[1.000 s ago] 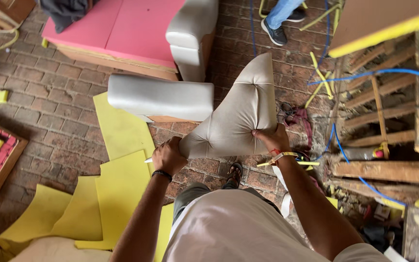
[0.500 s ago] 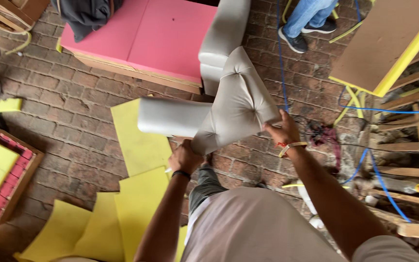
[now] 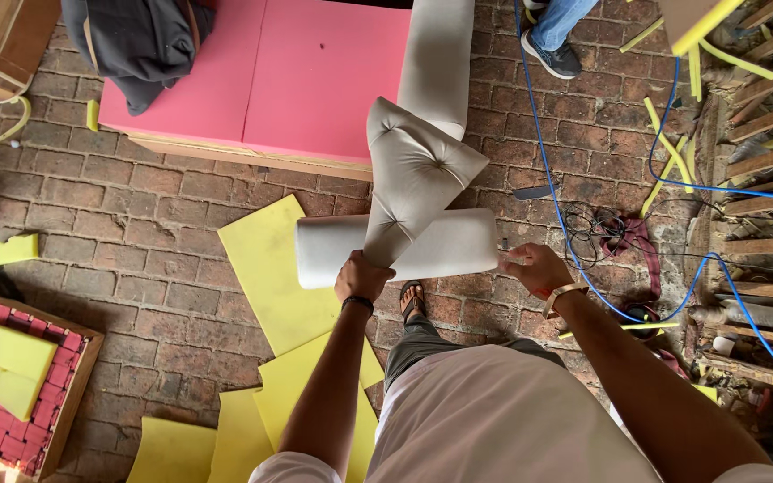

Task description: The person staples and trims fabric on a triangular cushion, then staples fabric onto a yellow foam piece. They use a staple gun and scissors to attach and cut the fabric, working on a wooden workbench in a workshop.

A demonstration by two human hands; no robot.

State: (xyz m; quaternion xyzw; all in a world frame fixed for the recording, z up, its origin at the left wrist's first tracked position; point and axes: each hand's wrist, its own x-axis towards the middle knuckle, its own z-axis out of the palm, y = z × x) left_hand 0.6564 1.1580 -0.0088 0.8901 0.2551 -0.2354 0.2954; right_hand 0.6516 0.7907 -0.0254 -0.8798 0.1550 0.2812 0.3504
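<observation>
Yellow foam sheets [image 3: 266,268] lie on the brick floor [image 3: 127,233]; left hand [image 3: 361,279] grips the tufted grey cushion [image 3: 415,174] by its lower end, holding it upright above the floor; right hand [image 3: 537,266], loosely open, steadies the grey bolster [image 3: 445,243].

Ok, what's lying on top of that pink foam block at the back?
A dark garment is draped over the left end of the pink foam block, and a grey upholstered armrest crosses its right edge. Whatever lies beneath the garment is hidden.
</observation>
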